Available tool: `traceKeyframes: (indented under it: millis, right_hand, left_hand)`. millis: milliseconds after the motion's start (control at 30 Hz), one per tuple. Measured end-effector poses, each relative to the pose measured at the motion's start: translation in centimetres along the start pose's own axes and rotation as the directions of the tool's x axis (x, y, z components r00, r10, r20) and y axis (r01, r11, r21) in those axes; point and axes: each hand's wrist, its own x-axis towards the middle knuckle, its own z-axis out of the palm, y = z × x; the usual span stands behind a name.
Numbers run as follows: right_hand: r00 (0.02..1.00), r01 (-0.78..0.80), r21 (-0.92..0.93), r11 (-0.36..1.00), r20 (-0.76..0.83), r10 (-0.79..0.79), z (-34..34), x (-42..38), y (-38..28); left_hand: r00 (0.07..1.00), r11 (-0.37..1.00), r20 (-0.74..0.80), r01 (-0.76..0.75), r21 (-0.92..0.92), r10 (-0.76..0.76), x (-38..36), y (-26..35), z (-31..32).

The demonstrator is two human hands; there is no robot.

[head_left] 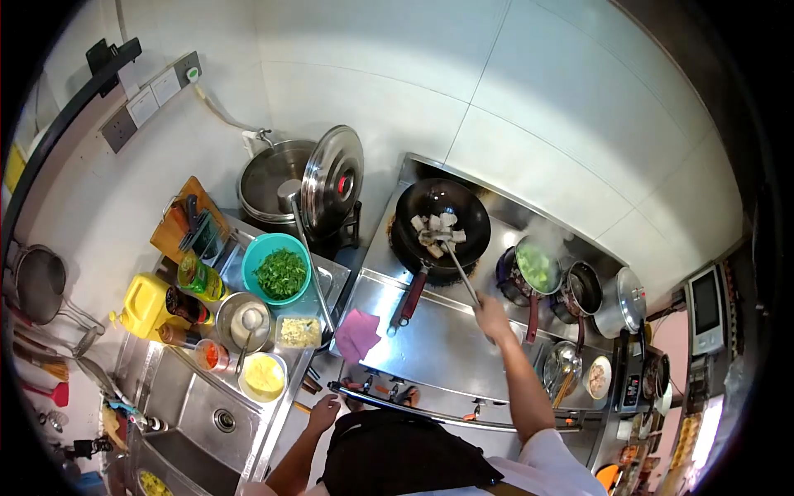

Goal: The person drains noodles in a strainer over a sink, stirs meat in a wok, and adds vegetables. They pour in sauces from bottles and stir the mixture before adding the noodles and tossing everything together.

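My right hand is wrapped round the handle of a metal ladle, whose head lies in a black wok among pale chunks of food. The wok sits on the stove, its dark red handle pointing toward me. Down by the counter's front edge, my left hand hangs with its fingers curled; whether it holds anything does not show. A purple cloth lies on the steel top, left of the wok handle.
Right of the wok, a steaming pan of greens stands beside another dark pan and a lidded pot. On the left are a turquoise bowl, a yellow jug, a large pot and the sink.
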Motion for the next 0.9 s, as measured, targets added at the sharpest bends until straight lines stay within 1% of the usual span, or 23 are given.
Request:
traceKeyframes:
  millis: [67, 100, 133, 167, 200, 267, 300, 333, 367, 400, 433, 467, 500, 533, 567, 600, 633, 667, 733, 767, 833, 867, 900]
  right_hand:
    - [0.999, 0.033, -0.025, 0.999, 0.002, -0.033, -1.9, -1.5, -0.9]
    - [1.0, 0.026, -0.031, 0.999, -0.001, -0.026, -1.8, -1.1, -1.3]
    - [0.999, -0.029, -0.115, 0.993, 0.009, 0.03, -1.0, -0.1, -1.5]
    - [0.996, -0.081, -0.198, 0.977, 0.016, 0.085, -0.4, 0.7, -1.6]
    - [0.996, -0.08, -0.197, 0.977, 0.013, 0.084, 0.5, 1.8, -0.8]
    - [0.997, -0.062, -0.136, 0.989, -0.06, 0.054, 2.1, 3.9, 0.5]
    - [0.997, -0.055, -0.129, 0.99, -0.059, 0.048, 1.4, 3.4, 0.0]
    - [0.997, -0.054, -0.049, 0.997, -0.05, 0.052, -0.1, 2.6, -0.9]
    - [0.998, -0.053, 0.029, 0.998, -0.041, 0.054, -1.5, 2.0, -1.9]
    - [0.998, -0.045, 0.028, 0.999, -0.043, 0.046, -2.2, 2.0, -2.4]
    - [0.998, -0.027, 0.019, 0.999, -0.062, 0.028, -2.8, 1.9, -2.9]
    - [0.997, -0.016, 0.012, 1.0, -0.081, 0.017, -3.0, 1.5, -3.0]
    - [0.993, -0.01, -0.02, 1.0, -0.121, 0.007, -1.2, 3.1, -1.4]
    - [0.992, -0.015, -0.017, 1.0, -0.125, 0.013, -0.1, 4.2, -0.9]
    - [0.991, 0.032, -0.015, 0.999, -0.132, -0.034, 0.7, 5.2, -0.9]
    - [0.987, 0.081, -0.015, 0.997, -0.139, -0.082, 1.5, 6.1, -0.6]
    - [0.984, 0.135, -0.056, 0.989, -0.107, -0.141, 2.3, 6.4, -0.1]
    - [0.984, 0.133, -0.055, 0.99, -0.111, -0.138, 2.5, 6.1, 0.8]
    - [0.99, 0.135, -0.129, 0.982, -0.029, -0.14, 0.6, 4.3, 0.2]
    - [0.998, 0.056, -0.102, 0.993, -0.011, -0.058, -1.4, 2.9, -1.2]
    - [0.999, 0.033, -0.117, 0.993, -0.009, -0.034, -2.0, 2.9, -0.6]
    - [1.0, 0.014, -0.131, 0.991, -0.013, -0.016, -2.2, 3.1, -0.5]
    - [1.0, 0.019, -0.132, 0.991, -0.015, -0.021, -1.9, 3.4, -0.3]
  left_hand:
    - [1.0, 1.0, 0.01, 0.008, -0.021, -0.008, -0.2, -0.3, 0.3]
    - [0.999, 0.999, 0.035, 0.033, -0.018, -0.032, -0.2, -0.3, 0.6]
    - [0.997, 0.998, 0.061, 0.058, -0.011, -0.057, -0.5, 0.4, 0.8]
    - [0.994, 0.999, 0.102, 0.036, 0.004, -0.036, -0.5, 1.2, 1.0]
    - [0.994, 0.999, 0.1, 0.033, 0.004, -0.033, -0.1, 1.9, 1.3]
    - [0.98, 0.998, 0.196, -0.037, 0.046, 0.027, 1.4, 2.2, 2.2]
    - [0.983, 0.991, 0.132, -0.121, -0.052, 0.127, 2.3, 1.5, 3.3]
    - [0.984, 0.991, 0.123, -0.122, -0.047, 0.127, 3.0, 1.7, 3.6]
    - [0.983, 0.992, 0.135, -0.129, -0.003, 0.128, 3.7, 2.2, 3.9]
    - [0.981, 0.99, 0.146, -0.135, 0.037, 0.129, 4.2, 3.0, 4.3]
    - [0.973, 0.977, 0.143, -0.193, 0.088, 0.18, 4.4, 3.6, 4.7]
    - [0.973, 0.977, 0.145, -0.193, 0.089, 0.179, 4.4, 4.1, 5.1]
    - [0.966, 0.976, 0.183, -0.199, 0.089, 0.18, 4.7, 4.4, 5.6]
    - [0.958, 0.974, 0.221, -0.207, 0.09, 0.183, 5.0, 4.7, 6.0]
    - [0.956, 0.973, 0.227, -0.211, 0.094, 0.186, 5.1, 5.2, 6.1]
    - [0.942, 0.976, 0.28, -0.209, 0.068, 0.182, 5.1, 5.7, 6.2]
    - [0.926, 0.978, 0.332, -0.204, 0.042, 0.179, 5.0, 6.3, 6.1]
    - [0.925, 0.977, 0.333, -0.208, 0.045, 0.182, 4.7, 6.8, 5.9]
    - [0.932, 0.973, 0.315, -0.213, 0.085, 0.177, 4.2, 7.8, 5.3]
    - [0.932, 0.973, 0.315, -0.214, 0.082, 0.178, 4.6, 7.1, 5.6]
    - [0.942, 0.979, 0.265, -0.196, -0.062, 0.206, 4.9, 4.8, 6.3]
    - [0.942, 0.978, 0.263, -0.197, -0.063, 0.207, 5.0, 4.3, 6.2]
    - [0.945, 0.987, 0.295, -0.158, 0.033, 0.141, 4.8, 4.3, 5.9]
